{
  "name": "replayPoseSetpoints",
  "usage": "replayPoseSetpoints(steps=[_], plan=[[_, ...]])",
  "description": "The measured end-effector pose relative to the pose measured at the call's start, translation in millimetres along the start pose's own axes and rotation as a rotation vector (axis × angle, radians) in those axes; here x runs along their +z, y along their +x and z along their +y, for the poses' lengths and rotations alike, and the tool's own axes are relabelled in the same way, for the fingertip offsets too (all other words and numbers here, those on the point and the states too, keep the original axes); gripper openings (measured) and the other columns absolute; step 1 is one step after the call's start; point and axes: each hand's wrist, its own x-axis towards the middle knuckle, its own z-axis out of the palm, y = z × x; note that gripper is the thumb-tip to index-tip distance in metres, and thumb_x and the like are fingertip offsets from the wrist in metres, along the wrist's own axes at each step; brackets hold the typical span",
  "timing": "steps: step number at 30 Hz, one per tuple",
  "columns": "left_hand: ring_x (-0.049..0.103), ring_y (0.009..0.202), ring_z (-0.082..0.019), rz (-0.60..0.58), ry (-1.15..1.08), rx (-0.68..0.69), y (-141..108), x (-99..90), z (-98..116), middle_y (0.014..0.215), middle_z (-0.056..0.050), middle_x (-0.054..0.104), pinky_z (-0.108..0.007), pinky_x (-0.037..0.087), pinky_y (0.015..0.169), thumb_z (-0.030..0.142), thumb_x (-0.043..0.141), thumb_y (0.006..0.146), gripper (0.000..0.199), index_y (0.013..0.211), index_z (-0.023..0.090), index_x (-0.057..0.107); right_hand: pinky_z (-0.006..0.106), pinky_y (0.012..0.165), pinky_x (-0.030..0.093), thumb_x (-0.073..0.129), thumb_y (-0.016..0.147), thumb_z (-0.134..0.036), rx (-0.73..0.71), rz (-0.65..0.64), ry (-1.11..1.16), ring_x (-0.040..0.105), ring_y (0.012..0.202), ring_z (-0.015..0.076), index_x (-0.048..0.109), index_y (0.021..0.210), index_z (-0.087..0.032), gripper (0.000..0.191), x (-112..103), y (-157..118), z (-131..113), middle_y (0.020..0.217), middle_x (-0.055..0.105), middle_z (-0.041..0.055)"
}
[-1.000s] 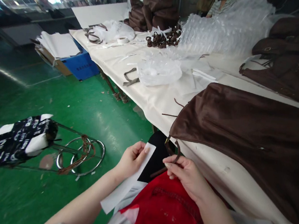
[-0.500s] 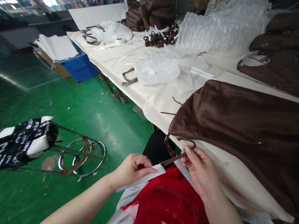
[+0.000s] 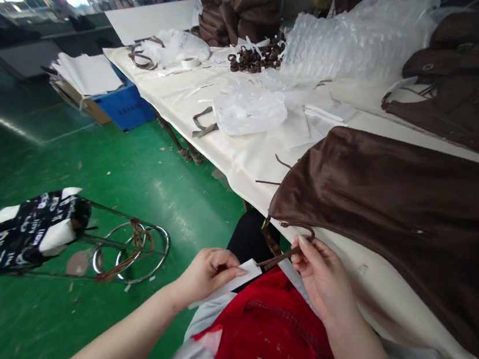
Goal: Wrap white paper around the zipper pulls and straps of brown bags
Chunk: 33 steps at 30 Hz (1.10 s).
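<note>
A large brown leather bag (image 3: 378,190) lies on the table edge at my right, its zip facing up. From its near corner hangs a thin brown leather strap (image 3: 271,260). My right hand (image 3: 319,271) pinches this strap between thumb and fingers. Lower left, my left hand (image 3: 213,272) is closed on a white paper strip (image 3: 250,269), which meets the strap's end. Whether the strip is wrapped round the strap or just touches it, I cannot tell. A red apron (image 3: 273,329) covers my lap just below both hands.
A cream-covered table (image 3: 249,169) runs away from me, bearing a clear plastic bag (image 3: 250,111), a stack of clear plastic packing (image 3: 347,47) and more brown bags (image 3: 470,109). On the green floor, a stool (image 3: 32,230) lies tipped over near a blue box (image 3: 126,106).
Both hands keep their grips and have hardly moved. The white strip's end now sits slightly higher and further left against the strap. The view has shifted a little.
</note>
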Motion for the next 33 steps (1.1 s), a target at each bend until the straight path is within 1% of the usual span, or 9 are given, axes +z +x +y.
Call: replayPoseSetpoints(steps=[8, 11, 16, 21, 24, 27, 29, 31, 33], plan=[[0.06, 0.062, -0.009, -0.008, 0.033, 0.092, 4.0, -0.1, 14.4, 0.069, 0.0, 0.067, -0.018, 0.042, 0.06, 0.027, 0.063, 0.087, 0.013, 0.078, 0.018, 0.065, 0.018, 0.052, 0.047, 0.083, 0.064, -0.04, -0.013, -0.013, -0.074, 0.055, 0.056, 0.0077, 0.071, 0.079, -0.018, 0.029, 0.4, 2.4, 13.8, 0.068, 0.064, -0.0011], [0.059, 0.06, -0.009, 0.034, 0.043, 0.059, 6.8, 2.7, 18.3, 0.067, 0.001, 0.067, -0.018, 0.041, 0.059, 0.028, 0.063, 0.087, 0.016, 0.074, 0.018, 0.064, 0.021, 0.054, 0.046, 0.079, 0.068, -0.044, -0.017, -0.05, -0.222, 0.055, 0.058, 0.0101, 0.072, 0.086, -0.018, 0.032, 1.6, -0.3, 26.3, 0.068, 0.065, 0.0007], [0.058, 0.06, -0.011, 0.1, 0.023, -0.045, 11.0, 9.5, 15.4, 0.067, -0.001, 0.066, -0.021, 0.042, 0.058, 0.031, 0.062, 0.087, 0.02, 0.072, 0.018, 0.065, 0.022, 0.053, 0.04, 0.076, 0.07, -0.047, 0.021, -0.204, -0.428, 0.05, 0.056, 0.0101, 0.076, 0.087, -0.017, 0.034, 3.0, -2.8, 42.9, 0.064, 0.062, 0.0003], [0.06, 0.071, -0.014, 0.099, 0.003, -0.067, 12.4, 9.0, 8.3, 0.077, -0.005, 0.065, -0.022, 0.044, 0.064, 0.033, 0.061, 0.087, 0.019, 0.078, 0.02, 0.072, 0.02, 0.04, 0.021, 0.071, 0.073, -0.054, 0.082, -0.067, -0.246, 0.029, 0.041, 0.0047, 0.073, 0.089, -0.017, 0.04, 2.0, 4.6, 34.2, 0.048, 0.04, -0.0071], [0.057, 0.063, -0.012, 0.119, 0.006, -0.126, 13.9, 10.4, 10.2, 0.07, -0.004, 0.062, -0.021, 0.042, 0.058, 0.035, 0.062, 0.086, 0.023, 0.072, 0.019, 0.072, 0.019, 0.038, 0.017, 0.071, 0.072, -0.055, 0.103, -0.071, -0.18, 0.028, 0.04, 0.0034, 0.072, 0.086, -0.017, 0.041, 5.9, 11.2, 35.8, 0.051, 0.042, -0.0072], [0.054, 0.057, -0.011, 0.164, 0.004, -0.202, 17.4, 14.2, 13.2, 0.064, -0.002, 0.06, -0.021, 0.039, 0.054, 0.035, 0.063, 0.084, 0.027, 0.065, 0.017, 0.068, 0.019, 0.038, 0.023, 0.07, 0.071, -0.057, 0.105, -0.142, -0.311, 0.037, 0.041, 0.0045, 0.069, 0.078, -0.016, 0.041, 12.4, 17.5, 48.9, 0.053, 0.048, -0.0057], [0.054, 0.058, -0.012, 0.202, 0.013, -0.256, 19.5, 16.2, 12.9, 0.064, -0.002, 0.06, -0.021, 0.039, 0.054, 0.036, 0.063, 0.083, 0.027, 0.064, 0.017, 0.067, 0.019, 0.037, 0.023, 0.066, 0.073, -0.057, 0.134, -0.213, -0.45, 0.036, 0.037, 0.0048, 0.062, 0.064, -0.016, 0.043, 14.8, 21.2, 55.6, 0.047, 0.047, -0.0056], [0.055, 0.058, -0.012, 0.231, 0.021, -0.301, 20.8, 16.8, 10.8, 0.064, -0.002, 0.06, -0.021, 0.039, 0.054, 0.036, 0.063, 0.083, 0.027, 0.065, 0.017, 0.067, 0.019, 0.035, 0.021, 0.062, 0.077, -0.056, 0.18, -0.267, -0.561, 0.033, 0.032, 0.0046, 0.053, 0.055, -0.017, 0.045, 14.9, 24.1, 52.8, 0.04, 0.042, -0.0065], [0.054, 0.058, -0.013, 0.248, 0.027, -0.328, 21.5, 16.3, 8.3, 0.063, -0.002, 0.06, -0.022, 0.039, 0.054, 0.038, 0.063, 0.082, 0.028, 0.064, 0.016, 0.067, 0.018, 0.033, 0.02, 0.062, 0.079, -0.05, 0.21, -0.264, -0.556, 0.033, 0.031, 0.0044, 0.051, 0.058, -0.018, 0.04, 14.1, 26.7, 38.9, 0.041, 0.046, -0.0064]])
